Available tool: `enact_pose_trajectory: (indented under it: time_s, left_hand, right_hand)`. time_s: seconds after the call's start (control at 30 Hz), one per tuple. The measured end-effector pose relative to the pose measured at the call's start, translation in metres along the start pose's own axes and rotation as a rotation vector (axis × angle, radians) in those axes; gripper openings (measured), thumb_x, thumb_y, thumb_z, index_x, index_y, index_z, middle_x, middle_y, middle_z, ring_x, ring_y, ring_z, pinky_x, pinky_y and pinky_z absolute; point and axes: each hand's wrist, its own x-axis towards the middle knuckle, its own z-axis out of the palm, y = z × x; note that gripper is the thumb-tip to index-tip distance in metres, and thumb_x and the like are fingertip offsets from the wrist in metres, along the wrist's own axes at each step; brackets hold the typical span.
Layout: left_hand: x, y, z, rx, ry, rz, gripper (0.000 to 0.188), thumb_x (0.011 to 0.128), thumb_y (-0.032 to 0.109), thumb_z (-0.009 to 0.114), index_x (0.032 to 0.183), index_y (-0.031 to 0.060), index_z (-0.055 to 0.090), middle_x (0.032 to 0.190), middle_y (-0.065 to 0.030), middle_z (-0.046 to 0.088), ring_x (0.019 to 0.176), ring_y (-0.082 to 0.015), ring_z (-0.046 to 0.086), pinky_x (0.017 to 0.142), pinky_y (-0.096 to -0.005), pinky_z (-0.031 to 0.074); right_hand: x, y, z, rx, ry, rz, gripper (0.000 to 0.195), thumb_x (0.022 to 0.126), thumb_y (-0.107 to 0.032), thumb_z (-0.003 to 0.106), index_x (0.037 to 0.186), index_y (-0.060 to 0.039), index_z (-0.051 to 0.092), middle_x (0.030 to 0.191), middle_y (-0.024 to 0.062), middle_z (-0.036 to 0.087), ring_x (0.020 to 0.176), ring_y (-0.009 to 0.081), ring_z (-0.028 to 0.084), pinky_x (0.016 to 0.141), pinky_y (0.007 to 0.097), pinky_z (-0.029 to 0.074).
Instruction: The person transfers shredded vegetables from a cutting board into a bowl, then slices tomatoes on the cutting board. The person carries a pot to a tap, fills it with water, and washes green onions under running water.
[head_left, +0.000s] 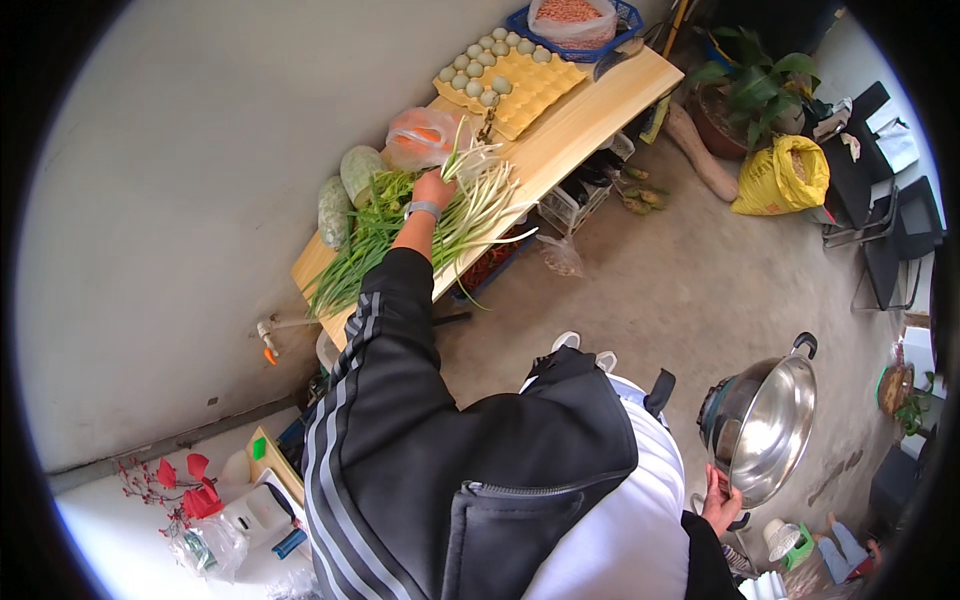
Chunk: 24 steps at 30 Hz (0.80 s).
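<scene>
My left hand (435, 190), with a watch on the wrist, is closed around a few stalks in a heap of scallions (480, 204). The scallions spread over a wooden table (600, 101), their white ends hanging past its near edge. Leafy greens (391, 191) lie beside that hand. Down on the right, my right hand (721, 501) grips the rim of a stainless steel pot (776, 431) with black handles. The pot is tilted on its side, and its visible inside holds nothing.
Two winter melons (361, 174), a bag of carrots (424, 139) and a yellow egg tray (551, 82) line the wall side. Crates (574, 206) stand below the table. A yellow sack (780, 176), a potted plant (757, 90) and black chairs (862, 172) are at right. A person (847, 555) is lower right.
</scene>
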Motion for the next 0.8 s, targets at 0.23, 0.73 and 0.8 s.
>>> enact_pose_trajectory:
  time_s: [0.23,0.73,0.8]
  left_hand:
    - [0.026,0.007,0.030,-0.007,-0.087,-0.061,0.044,0.067,0.041,0.070,0.093,0.0055,0.067,0.087,-0.0200,0.064,0.083,-0.0361,0.061,0.075,-0.0428,0.048]
    - [0.027,0.035,-0.089,-0.690,-0.191,-0.065,0.021,0.080,0.020,0.064,0.082,-0.0003,0.062,0.058,-0.0032,0.053,0.051,-0.0125,0.050,0.048,-0.0294,0.040]
    - [0.007,0.071,-0.129,-0.790,-0.238,-0.034,0.014,0.082,0.016,0.062,0.077,0.0032,0.060,0.055,0.0023,0.046,0.048,-0.0072,0.042,0.043,-0.0249,0.034]
  right_hand:
    - [-0.007,0.010,-0.007,-0.021,-0.013,-0.038,0.024,0.080,0.004,0.037,0.089,0.0234,0.046,0.094,0.0299,0.053,0.095,0.0392,0.053,0.097,0.0536,0.041]
    - [0.011,0.056,-0.038,-0.189,-0.157,-0.170,0.010,0.085,0.010,0.042,0.089,0.0166,0.049,0.093,0.0256,0.055,0.088,0.0330,0.058,0.090,0.0492,0.048]
    - [0.012,0.064,-0.044,-0.152,-0.152,-0.190,0.007,0.084,0.012,0.044,0.089,0.0144,0.048,0.094,0.0254,0.055,0.088,0.0328,0.058,0.090,0.0494,0.049]
